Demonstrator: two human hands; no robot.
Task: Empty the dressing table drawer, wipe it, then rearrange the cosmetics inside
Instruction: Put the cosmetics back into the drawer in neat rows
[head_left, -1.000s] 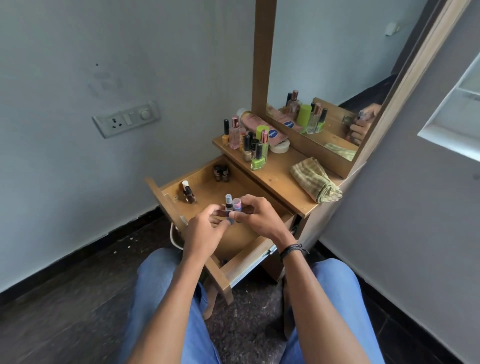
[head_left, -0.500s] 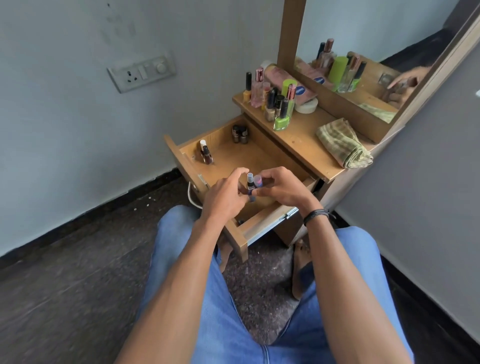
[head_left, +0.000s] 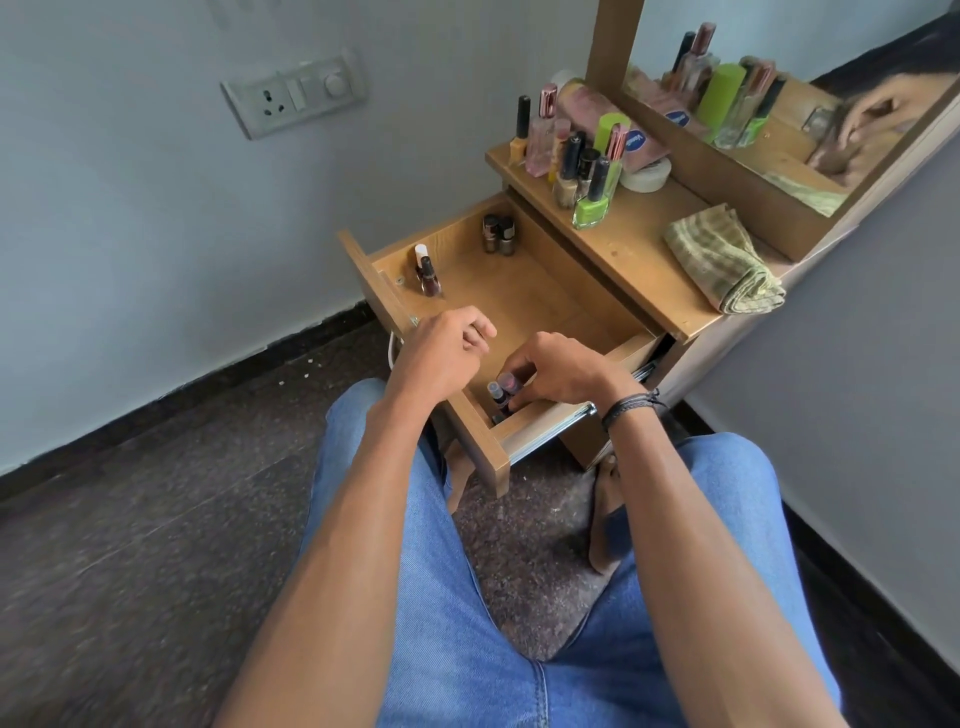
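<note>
The wooden drawer (head_left: 524, 296) of the dressing table stands pulled out. My right hand (head_left: 558, 371) grips two small bottles (head_left: 503, 392) down in the drawer's near corner. My left hand (head_left: 441, 348) hovers over the drawer's front-left edge, fingers curled, holding nothing. Two dark nail polish bottles (head_left: 497, 235) stand in the far corner, and a dark bottle with a white-capped one (head_left: 427, 270) stands by the drawer front. Several more cosmetics (head_left: 576, 156) cluster on the table top, a green polish (head_left: 591, 200) in front.
A folded green checked cloth (head_left: 724, 260) lies on the table top by the mirror (head_left: 779, 104). A wall socket plate (head_left: 293, 96) sits to the left. My knees in blue jeans (head_left: 467, 597) are below the drawer, on a dark speckled floor (head_left: 130, 519).
My right hand has carried the two small bottles down into the drawer's near corner. My left hand has let go of them and drawn off to the left.
</note>
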